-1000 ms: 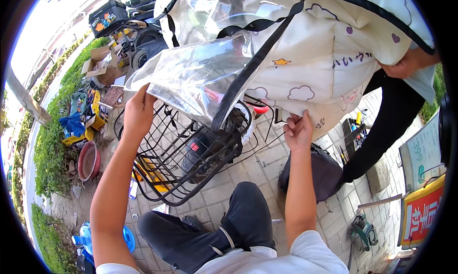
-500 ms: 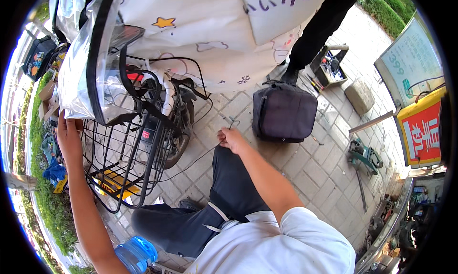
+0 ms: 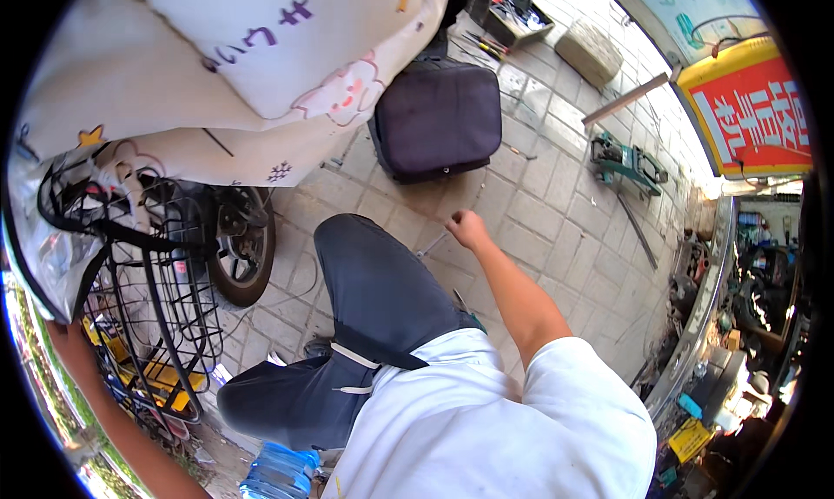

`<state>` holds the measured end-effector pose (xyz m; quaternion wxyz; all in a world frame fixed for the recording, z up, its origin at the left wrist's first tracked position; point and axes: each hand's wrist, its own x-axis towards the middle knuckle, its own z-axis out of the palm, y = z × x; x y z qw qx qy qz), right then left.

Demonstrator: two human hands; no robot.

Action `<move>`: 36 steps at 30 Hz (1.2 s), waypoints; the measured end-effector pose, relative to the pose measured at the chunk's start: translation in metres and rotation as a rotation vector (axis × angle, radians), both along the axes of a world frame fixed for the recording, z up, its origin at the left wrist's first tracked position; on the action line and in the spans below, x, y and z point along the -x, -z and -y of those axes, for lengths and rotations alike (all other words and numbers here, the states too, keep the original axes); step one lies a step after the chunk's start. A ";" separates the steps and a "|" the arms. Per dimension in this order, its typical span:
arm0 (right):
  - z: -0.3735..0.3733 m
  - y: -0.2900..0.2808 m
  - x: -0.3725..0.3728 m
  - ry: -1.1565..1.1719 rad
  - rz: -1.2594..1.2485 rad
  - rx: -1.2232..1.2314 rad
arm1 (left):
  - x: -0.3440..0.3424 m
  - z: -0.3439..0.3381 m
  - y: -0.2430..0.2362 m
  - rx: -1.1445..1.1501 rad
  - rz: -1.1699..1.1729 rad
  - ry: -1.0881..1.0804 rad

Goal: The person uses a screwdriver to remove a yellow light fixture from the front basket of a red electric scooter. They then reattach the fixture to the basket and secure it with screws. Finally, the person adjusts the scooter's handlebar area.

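Head view: the white cover [image 3: 217, 104] is already draping over the bike [image 3: 263, 269], its clear flap [image 3: 62, 260] hanging by the basket [image 3: 155, 241]; the left hand [image 3: 61, 332] is meeting that flap, grip unclear; the right hand's [image 3: 467, 229] fingers are curling near a metal tool [image 3: 430, 245], hold uncertain.

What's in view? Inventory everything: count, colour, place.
Printed cover: one, cream, upper left
Wire basket: one, black, left
Wheel: one, black, beside basket
Bag: one, dark, top centre
Toolbox: one, dark, top
Block: one, tan, upper right
Metal device: one, green, right
Signboards: two, red-yellow and pale, right
Bottle: one, blue, bottom
Clutter: pieces uncounted, mixed, lower right
Clothes: two, white shirt, dark trousers, centre
Left hand: one, bare, by basket
Right hand: one, bare, above paving
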<state>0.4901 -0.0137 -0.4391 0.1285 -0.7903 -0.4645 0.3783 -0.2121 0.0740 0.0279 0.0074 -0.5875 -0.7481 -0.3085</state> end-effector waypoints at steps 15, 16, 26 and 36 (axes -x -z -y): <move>0.225 0.054 0.040 -0.172 0.294 0.675 | -0.014 -0.013 -0.019 0.156 -0.321 -0.119; 0.223 0.054 0.041 -0.172 0.276 0.697 | -0.017 -0.014 -0.018 0.154 -0.325 -0.124; 0.137 0.050 0.011 0.407 -0.151 -0.007 | -0.020 0.018 -0.013 0.126 -0.366 -0.180; -0.108 0.020 0.035 1.363 -1.140 -0.148 | -0.029 0.014 -0.003 0.055 -0.216 -0.086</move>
